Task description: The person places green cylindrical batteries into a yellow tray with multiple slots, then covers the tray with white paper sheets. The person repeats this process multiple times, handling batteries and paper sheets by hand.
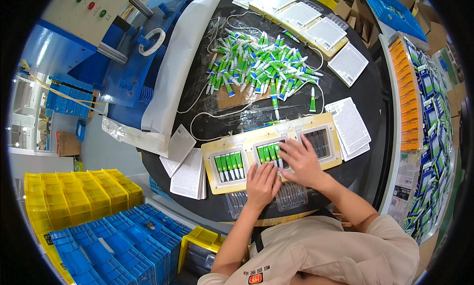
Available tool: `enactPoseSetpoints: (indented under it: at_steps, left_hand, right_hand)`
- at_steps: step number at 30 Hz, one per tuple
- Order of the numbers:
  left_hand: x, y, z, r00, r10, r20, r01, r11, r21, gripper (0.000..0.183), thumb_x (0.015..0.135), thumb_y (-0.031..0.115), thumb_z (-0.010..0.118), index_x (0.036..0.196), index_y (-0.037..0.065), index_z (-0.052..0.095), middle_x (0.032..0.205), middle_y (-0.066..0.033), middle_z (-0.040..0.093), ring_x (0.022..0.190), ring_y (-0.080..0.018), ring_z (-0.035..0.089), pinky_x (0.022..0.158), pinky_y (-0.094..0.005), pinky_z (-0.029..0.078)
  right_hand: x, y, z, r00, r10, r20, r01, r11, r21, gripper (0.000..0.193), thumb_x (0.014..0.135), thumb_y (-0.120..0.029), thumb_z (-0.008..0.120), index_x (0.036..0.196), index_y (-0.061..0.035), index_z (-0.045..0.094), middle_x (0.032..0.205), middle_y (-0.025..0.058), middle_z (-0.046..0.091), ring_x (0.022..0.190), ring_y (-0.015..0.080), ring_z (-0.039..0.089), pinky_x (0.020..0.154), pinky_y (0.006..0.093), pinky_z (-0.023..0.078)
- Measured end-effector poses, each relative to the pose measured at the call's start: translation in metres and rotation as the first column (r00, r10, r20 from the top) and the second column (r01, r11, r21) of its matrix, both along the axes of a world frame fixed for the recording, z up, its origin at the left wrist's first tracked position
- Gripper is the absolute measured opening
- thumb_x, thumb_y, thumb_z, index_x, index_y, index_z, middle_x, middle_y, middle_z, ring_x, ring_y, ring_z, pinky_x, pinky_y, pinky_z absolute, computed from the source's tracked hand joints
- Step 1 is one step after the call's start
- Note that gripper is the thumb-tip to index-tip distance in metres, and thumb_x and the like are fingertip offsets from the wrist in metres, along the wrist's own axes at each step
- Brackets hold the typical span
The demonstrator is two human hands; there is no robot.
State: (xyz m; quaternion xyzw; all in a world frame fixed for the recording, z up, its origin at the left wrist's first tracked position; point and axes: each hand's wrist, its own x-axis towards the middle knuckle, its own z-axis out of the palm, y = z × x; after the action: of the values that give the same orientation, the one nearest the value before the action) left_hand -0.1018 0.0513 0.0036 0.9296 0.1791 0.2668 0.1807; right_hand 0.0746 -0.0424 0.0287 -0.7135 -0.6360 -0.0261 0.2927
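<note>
- A round black worktop is carrying everything.
- A heap of green-and-white tubes is lying on clear plastic film near its middle.
- A cream tray is sitting at the near edge, some tubes slotted in.
- White printed cards are lying stacked on its left and right sides.

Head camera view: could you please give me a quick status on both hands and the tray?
Left hand and right hand flat on yellow tray, middle pocket. Green tubes fill left pocket; right pocket unfilled. Loose tube pile behind, nothing blocking.
</note>
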Motion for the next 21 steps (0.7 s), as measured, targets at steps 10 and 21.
enactPoseSetpoints:
  at_steps: [10,21]
  left_hand:
    - [0.103,0.112,0.018,0.984,0.177,0.028,-0.165,0.958,-0.233,0.013,0.092,0.014,0.068,0.099,0.005,0.070,0.100,-0.0106,0.070,0.098,-0.0318,0.065,0.088,-0.0436,0.048]
    - [0.055,0.079,0.021,0.945,0.315,0.088,-0.269,0.902,-0.338,0.013,0.091,0.004,0.067,0.102,0.000,0.071,0.107,-0.0141,0.072,0.102,-0.0333,0.067,0.090,-0.0393,0.052]
  right_hand:
    - [0.088,0.127,-0.023,0.857,-0.510,-0.078,0.459,0.822,-0.336,0.026,0.083,-0.031,0.076,0.083,-0.0057,0.070,0.084,0.0090,0.072,0.081,0.0314,0.070,0.070,0.0457,0.053]
    - [0.105,0.123,-0.031,0.983,-0.183,0.010,0.170,0.890,-0.423,0.017,0.077,-0.015,0.078,0.090,-0.0050,0.073,0.096,0.0133,0.067,0.098,0.0351,0.067,0.081,0.0469,0.054]
